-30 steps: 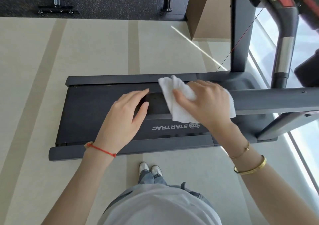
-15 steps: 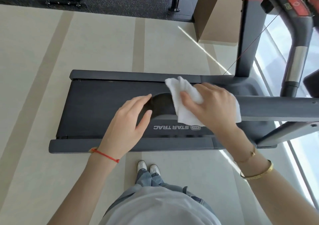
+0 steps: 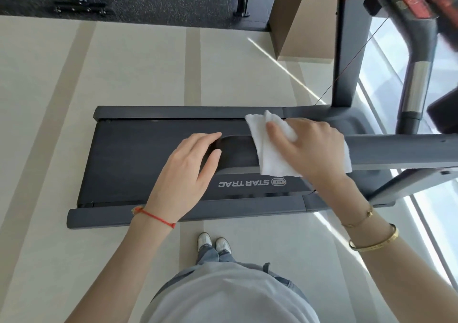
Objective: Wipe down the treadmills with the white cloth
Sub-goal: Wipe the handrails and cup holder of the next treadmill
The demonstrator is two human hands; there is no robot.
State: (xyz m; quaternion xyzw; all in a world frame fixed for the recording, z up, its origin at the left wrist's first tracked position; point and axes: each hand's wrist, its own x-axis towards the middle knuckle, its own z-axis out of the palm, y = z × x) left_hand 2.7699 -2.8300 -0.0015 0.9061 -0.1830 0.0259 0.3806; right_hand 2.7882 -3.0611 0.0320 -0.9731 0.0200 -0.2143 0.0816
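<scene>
Cloth position barely differs from a second ago: the folded white cloth (image 3: 270, 146) remains under the right hand (image 3: 307, 146) on the grey handrail bar (image 3: 401, 149) of the dark grey treadmill (image 3: 148, 159), so this patch looks mid-wipe. Right fingers curl over the cloth, thumb pinning its upper fold, excess hanging below the fingertips. The left hand (image 3: 188, 171) rests nearby, fingers straight and together, holding nothing.
</scene>
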